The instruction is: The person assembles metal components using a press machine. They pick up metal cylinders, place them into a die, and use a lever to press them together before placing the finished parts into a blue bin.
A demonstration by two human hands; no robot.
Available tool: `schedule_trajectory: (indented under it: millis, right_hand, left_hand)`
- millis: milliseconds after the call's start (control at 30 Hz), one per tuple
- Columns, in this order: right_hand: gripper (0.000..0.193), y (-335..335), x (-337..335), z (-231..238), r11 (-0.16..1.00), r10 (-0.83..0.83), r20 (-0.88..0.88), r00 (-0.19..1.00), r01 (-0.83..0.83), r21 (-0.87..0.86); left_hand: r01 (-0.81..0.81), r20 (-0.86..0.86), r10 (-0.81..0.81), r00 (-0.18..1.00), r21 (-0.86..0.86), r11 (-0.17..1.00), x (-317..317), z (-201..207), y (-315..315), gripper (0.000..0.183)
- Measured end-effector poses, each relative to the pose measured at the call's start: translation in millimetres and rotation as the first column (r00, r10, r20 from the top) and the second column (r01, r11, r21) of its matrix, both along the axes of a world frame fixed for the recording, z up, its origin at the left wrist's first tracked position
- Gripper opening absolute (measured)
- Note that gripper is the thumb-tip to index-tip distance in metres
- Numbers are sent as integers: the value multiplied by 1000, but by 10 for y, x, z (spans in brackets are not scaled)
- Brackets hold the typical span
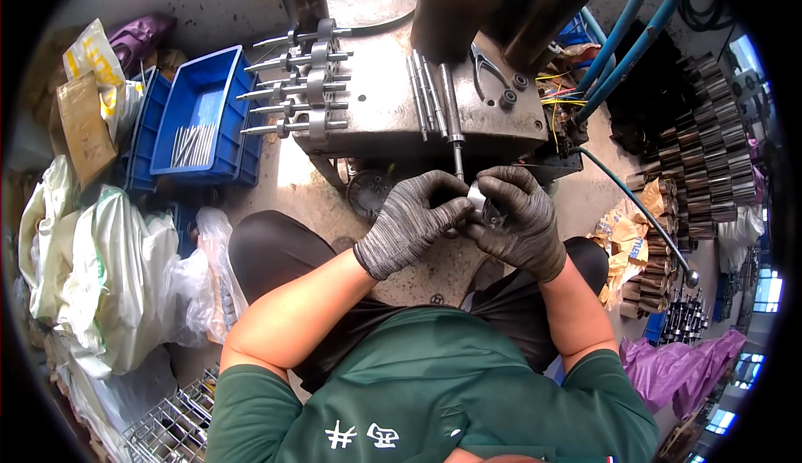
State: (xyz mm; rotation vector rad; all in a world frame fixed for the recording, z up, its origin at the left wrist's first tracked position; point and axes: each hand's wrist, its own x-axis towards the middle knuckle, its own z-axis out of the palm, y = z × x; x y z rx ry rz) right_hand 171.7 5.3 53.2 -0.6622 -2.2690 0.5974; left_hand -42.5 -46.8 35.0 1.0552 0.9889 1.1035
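In grey knitted gloves, my hands meet in front of the metal bench, above my lap. Between them is a short, shiny, round metal part (477, 199). My right hand (520, 222) grips it from the right, thumb below and fingers curled over the top. My left hand (415, 217) is closed, its thumb tip against the part's left side; its other fingertips are partly hidden. Just beyond the hands, a stepped steel rod (452, 112) lies on the bench and juts over its front edge. Several thinner rods (426, 96) lie beside it.
Shafts with round collars (316, 86) line the bench's left end. A blue bin (205, 100) holds thin rods. Pliers (489, 70) and small black rings (508, 98) lie right of a thick press column (455, 12). Stacked metal cylinders (706, 146) stand at far right, past a lever (639, 200).
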Motion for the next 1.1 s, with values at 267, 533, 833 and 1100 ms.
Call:
schedule_trajectory:
  millis: [267,533,833,1100]
  right_hand:
    - [64,32,35,-33,997,60,-54,997,-62,-37]
    - [63,-11,51,-48,698,-92,-669,738,-432,-572]
    - [57,233,220,-183,469,-406,-803,437,-654,-594]
    - [50,296,181,-250,460,-420,-781,462,-633,-622]
  left_hand:
    - [33,59,-27,998,-105,994,20,78,-27,20]
    - [-130,-165,140,976,70,989,-28,62,35,14]
    - [335,-718,-107,688,183,924,195,-267,-89,18]
    - [439,-935,-203,290,-58,897,285,-865,24,29]
